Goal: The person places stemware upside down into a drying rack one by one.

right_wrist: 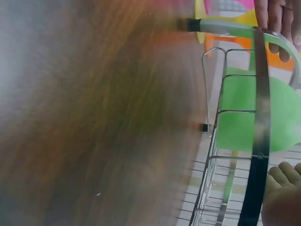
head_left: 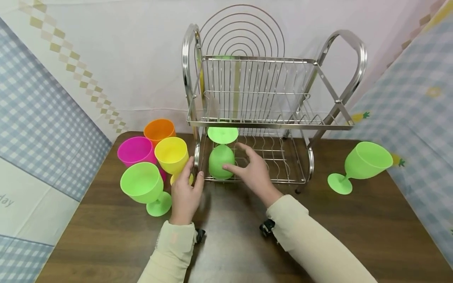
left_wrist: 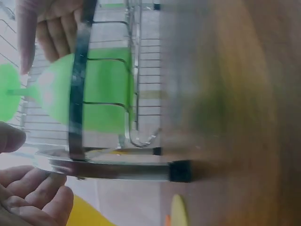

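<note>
A green goblet point(head_left: 221, 162) stands upside down on the lower tier of the metal dish rack point(head_left: 262, 126), at its left end, foot upward. My right hand point(head_left: 256, 173) is at its right side, thumb and fingers spread apart. The thumb tip overlaps the goblet's edge in the head view; whether it touches, I cannot tell. Just outside the rack's left leg is my left hand point(head_left: 185, 196), thumb and index finger parted around nothing. In the left wrist view, the inverted goblet point(left_wrist: 101, 89) appears behind the rack's front rail, with loosely bent left fingers point(left_wrist: 44, 193) beside the frame.
Left of the rack stand upright goblets: orange point(head_left: 160, 131), magenta point(head_left: 136, 151), yellow point(head_left: 171, 155) and green point(head_left: 142, 182). Another green goblet point(head_left: 368, 161) is at the right of the wooden table point(head_left: 226, 251). The rack's upper tier point(head_left: 255, 94) overhangs the lower one.
</note>
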`<state>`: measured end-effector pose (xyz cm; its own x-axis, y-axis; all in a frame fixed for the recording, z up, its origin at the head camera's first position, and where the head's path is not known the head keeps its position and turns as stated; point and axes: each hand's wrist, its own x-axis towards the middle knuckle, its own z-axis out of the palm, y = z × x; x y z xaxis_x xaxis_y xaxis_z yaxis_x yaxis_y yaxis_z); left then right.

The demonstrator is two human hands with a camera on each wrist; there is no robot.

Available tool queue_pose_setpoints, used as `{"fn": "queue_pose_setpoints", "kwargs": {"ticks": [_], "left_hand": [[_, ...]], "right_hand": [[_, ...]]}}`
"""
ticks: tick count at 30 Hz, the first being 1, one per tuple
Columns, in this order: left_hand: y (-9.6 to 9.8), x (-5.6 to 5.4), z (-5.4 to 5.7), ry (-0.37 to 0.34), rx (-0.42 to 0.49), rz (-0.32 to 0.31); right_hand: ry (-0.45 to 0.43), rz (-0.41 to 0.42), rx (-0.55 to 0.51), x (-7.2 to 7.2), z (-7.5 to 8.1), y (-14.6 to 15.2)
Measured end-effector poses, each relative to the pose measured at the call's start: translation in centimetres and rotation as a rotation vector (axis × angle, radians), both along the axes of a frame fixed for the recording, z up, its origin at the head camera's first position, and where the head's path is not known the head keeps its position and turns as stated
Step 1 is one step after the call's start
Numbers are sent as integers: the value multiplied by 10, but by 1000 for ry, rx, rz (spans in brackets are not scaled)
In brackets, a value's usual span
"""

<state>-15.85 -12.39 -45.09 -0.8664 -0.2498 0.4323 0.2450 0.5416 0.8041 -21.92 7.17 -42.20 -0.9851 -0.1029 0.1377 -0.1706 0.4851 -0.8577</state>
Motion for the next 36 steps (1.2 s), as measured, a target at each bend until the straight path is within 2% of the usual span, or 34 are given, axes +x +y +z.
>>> {"fn": "queue_pose_setpoints", "kwargs": {"ticks": [5, 9, 13, 17, 20, 24, 28, 31, 33, 36], "left_hand": [[3, 4, 8, 62, 11, -11], [5, 7, 13, 146, 34, -36], [10, 9, 15, 236, 64, -97], [15, 11, 16, 276, 102, -172], [18, 13, 16, 235, 124, -237], [21, 15, 15, 113, 114, -304], [26, 16, 10, 30, 67, -328], [32, 16, 7, 8, 47, -345], [36, 15, 4, 0, 44, -356], [42, 16, 0, -14, 36, -369]], "right_hand": [[21, -3, -161, 17, 4, 17], [67, -6, -242, 32, 6, 31], [99, -35, -290, 48, 7, 45], [103, -85, -358, 66, 4, 60], [118, -134, -422, 80, -1, 71], [163, -226, -492, 96, -8, 88], [220, -318, -554, 105, -15, 111], [249, -388, -564, 109, -22, 133], [232, -450, -582, 111, -27, 149], [158, -565, -617, 114, -37, 171]]}}
